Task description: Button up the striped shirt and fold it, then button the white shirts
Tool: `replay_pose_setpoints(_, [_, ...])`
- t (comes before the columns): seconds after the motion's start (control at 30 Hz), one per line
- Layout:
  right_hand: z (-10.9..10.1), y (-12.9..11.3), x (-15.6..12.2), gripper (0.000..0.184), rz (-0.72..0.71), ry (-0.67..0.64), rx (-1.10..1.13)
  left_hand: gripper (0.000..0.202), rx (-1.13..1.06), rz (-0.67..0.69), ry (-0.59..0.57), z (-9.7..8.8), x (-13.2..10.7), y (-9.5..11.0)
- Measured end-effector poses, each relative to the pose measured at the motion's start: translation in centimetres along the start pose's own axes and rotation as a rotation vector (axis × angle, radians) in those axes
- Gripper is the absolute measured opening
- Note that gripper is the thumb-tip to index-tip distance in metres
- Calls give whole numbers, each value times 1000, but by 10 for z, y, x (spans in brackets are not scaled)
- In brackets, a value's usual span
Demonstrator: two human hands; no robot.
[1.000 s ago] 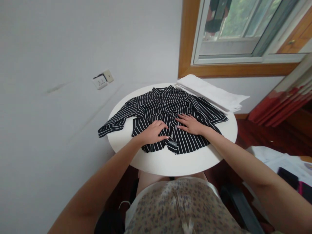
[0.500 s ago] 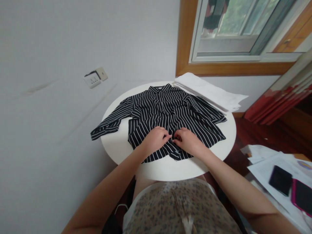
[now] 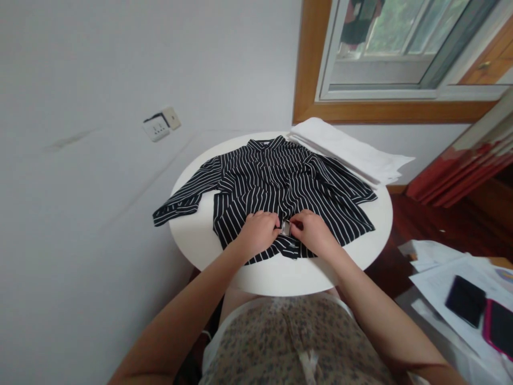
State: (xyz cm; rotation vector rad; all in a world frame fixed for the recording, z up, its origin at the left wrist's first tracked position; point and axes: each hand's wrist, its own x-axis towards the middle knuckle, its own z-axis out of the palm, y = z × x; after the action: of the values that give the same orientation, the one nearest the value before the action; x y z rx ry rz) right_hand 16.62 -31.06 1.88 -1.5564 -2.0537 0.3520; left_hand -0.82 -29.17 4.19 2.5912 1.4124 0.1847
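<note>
head view, hands [image 3: 258, 232] pinched on striped shirt [image 3: 272, 179], white folded stack [image 3: 348, 148] beside one sleeve [image 3: 343, 179], phones [image 3: 466, 300] on papers [image 3: 436, 274]

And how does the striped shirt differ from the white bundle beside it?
The striped shirt is black with white stripes; the white bundle is plain. The shirt lies spread out, while the bundle is narrow and layered. The left hand and right hand pinch the shirt near its hem; neither touches the bundle. Both things rest on the white table.
</note>
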Motion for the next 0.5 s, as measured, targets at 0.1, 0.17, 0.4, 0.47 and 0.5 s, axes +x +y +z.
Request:
replay_pose_setpoints(0.1, [-2,8,1,15,22,-3,208,14,5,-13,-16,0,1,1])
replay_pose_setpoints(0.17, [-2,12,2,15,46,-3,346,15,-19,-19,-23,-2,4,-1])
replay_pose_setpoints(0.4, [-2,19,4,17,127,25,716,21,-336,86,24,-6,25,-10])
replay_pose_setpoints(0.47, [-2,19,4,18,152,17,783,21,-460,107,26,-2,27,-11])
replay_pose_setpoints(0.5, [-2,19,3,18,167,13,808,21,-527,103,22,1,28,-13])
